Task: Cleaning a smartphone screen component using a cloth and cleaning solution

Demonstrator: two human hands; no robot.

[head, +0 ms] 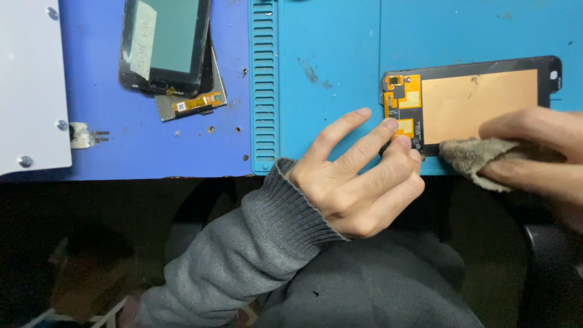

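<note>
A phone screen assembly (480, 100) lies back side up on the light blue work mat (331, 85), showing a copper-coloured sheet and an orange flex circuit at its left end. My left hand (358, 176), in a grey knit sleeve, rests on the mat with its fingertips pressing the assembly's lower left corner. My right hand (537, 152) grips a crumpled beige cloth (477, 157) against the assembly's near edge.
Two more phone screens (170, 48) are stacked at the back left on the darker blue surface (97, 91), the top one bearing a paper label. A white metal plate (30, 85) with screws sits at the far left. The table's front edge runs just below my hands.
</note>
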